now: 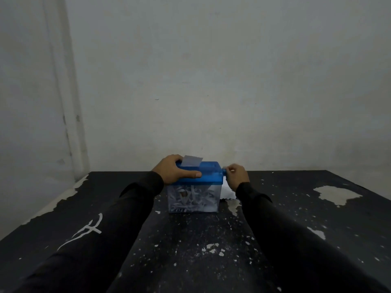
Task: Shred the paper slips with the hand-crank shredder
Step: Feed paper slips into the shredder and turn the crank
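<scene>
A small hand-crank shredder with a blue lid (208, 174) and a clear bin (193, 198) full of white paper strips stands mid-table. A paper slip (192, 161) sticks up out of the slot in the lid. My left hand (175, 169) grips the lid's left end, thumb lying across its front edge. My right hand (238, 176) pinches the crank handle (224, 171) on the shredder's right side. More white paper slips (227, 192) lie on the table just right of the bin, partly hidden by my right wrist.
The table (190, 240) is black with chipped, flaking paint. A grey wall (211, 81) rises right behind it, and a second wall closes the left side. Both my black sleeves stretch across the tabletop.
</scene>
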